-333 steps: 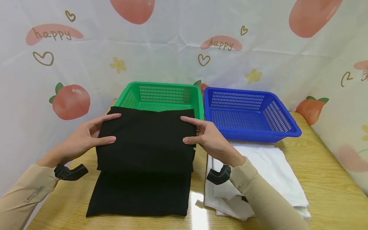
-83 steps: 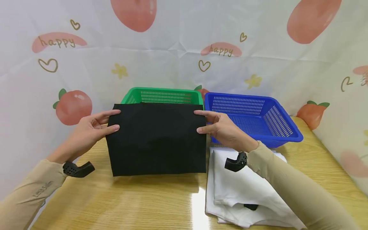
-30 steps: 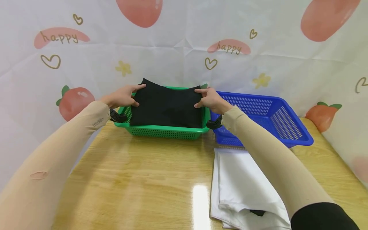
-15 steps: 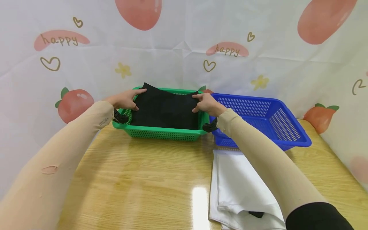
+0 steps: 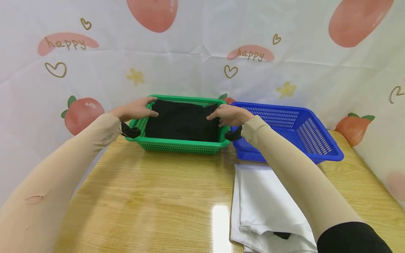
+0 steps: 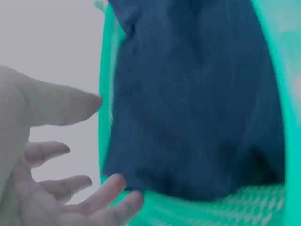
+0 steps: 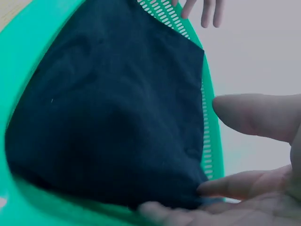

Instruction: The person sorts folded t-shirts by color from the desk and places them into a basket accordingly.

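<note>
A folded black cloth [image 5: 181,121] lies inside the green plastic basket [image 5: 180,142], nearly covering its floor. At the basket's left end, my left hand [image 5: 136,109] is spread, its thumb well apart from the fingers. The left wrist view shows that hand's fingertips [image 6: 134,202] at the corner of the cloth, with nothing gripped. My right hand [image 5: 230,115] reaches over the basket's right end. In the right wrist view its thumb [image 7: 249,113] is raised off the cloth, while the relaxed fingers touch the near corner.
To the right of the green basket stands a blue plastic basket [image 5: 288,135]. In front of it a stack of folded white cloths [image 5: 269,200] lies on the wooden table [image 5: 142,196], partly hidden by my right forearm. A printed white curtain [image 5: 190,52] hangs behind the baskets.
Both hands carried the black cloth from the table into the green basket. In the last half second they let go of its upper corners, which dropped flat.
</note>
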The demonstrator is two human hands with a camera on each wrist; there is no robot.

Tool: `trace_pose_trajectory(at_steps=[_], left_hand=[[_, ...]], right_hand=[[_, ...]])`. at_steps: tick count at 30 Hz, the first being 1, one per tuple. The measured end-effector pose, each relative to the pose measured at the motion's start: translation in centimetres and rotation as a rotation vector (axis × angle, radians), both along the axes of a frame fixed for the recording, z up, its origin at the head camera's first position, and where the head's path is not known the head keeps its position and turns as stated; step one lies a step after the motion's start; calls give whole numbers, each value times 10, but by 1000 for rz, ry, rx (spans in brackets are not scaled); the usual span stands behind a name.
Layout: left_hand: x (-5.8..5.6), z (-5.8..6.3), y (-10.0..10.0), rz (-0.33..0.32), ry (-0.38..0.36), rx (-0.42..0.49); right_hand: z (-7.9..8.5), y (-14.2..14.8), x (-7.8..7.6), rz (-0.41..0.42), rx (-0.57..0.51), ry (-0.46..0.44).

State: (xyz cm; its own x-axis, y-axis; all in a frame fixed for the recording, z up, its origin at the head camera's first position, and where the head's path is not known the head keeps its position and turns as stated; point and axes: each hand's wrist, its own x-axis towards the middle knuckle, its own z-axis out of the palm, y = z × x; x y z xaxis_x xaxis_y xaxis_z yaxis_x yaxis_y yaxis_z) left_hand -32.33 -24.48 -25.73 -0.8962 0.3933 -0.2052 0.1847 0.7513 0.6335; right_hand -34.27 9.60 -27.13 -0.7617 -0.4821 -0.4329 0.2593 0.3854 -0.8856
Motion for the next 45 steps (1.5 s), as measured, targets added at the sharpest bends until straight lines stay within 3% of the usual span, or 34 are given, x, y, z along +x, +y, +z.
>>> trace_pose_trajectory(at_steps=[4,7,14,19,25,29,34,36,43,45], left_hand=[[20,6,17,43,52,145],[41,5,33,48,97,261],[93,-9,76,-62,150,494],[129,-25,101,-150,39,620],[161,-55,122,-185,-164,730],[175,-72,139,-206,-249,741],[182,-85,168,-205,-304,749],[183,-87,181,-194,-304,758],[187,-105,217,-141,-296,677],[188,-112,223,-134,-306,660]], right_hand=[[8,1,7,-12,-8,-25],[14,8,15,-15,-33,15],[27,42,45,-14,-132,188],[34,71,80,17,-198,298],[38,117,130,22,-31,401],[34,159,156,1,61,423],[12,212,180,8,-41,379],[-1,230,186,33,-107,360],[-36,274,197,17,-64,367],[-43,285,196,29,-98,370]])
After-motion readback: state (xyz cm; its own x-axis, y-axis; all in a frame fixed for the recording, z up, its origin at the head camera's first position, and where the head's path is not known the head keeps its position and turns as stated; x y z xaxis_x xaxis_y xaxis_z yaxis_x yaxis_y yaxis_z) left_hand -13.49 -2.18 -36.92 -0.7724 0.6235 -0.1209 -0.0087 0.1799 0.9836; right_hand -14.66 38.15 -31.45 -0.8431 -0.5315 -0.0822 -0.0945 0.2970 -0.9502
